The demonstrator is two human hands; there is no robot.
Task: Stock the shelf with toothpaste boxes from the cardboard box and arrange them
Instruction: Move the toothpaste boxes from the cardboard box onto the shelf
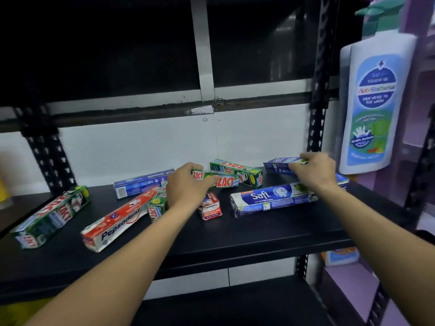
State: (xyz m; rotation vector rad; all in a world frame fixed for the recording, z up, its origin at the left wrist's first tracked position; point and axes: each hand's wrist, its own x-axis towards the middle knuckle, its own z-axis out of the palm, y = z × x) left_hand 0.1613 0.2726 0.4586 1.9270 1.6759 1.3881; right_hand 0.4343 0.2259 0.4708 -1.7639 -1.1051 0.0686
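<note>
On a black shelf (259, 234) strewn with toothpaste boxes (117, 217) lying at odd angles, the left hand (188, 187) closes its grip around a green box (226, 181) and the right hand (316, 171) around a blue box (277, 166), seemingly to straighten them into rows.

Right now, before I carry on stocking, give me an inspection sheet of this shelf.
Surface: black shelf, boxes lying on it.
Job's things: toothpaste boxes scattered at mixed angles, Pepsodent box front left, Safi box front right; cardboard box not in view.
Clutter: white wash bottle at right.
Grippers: left hand grips a Zact box; right hand grips a blue box at the rear.
Cables: nothing seen.
Surroundings: black slotted upright, white wall.
</note>
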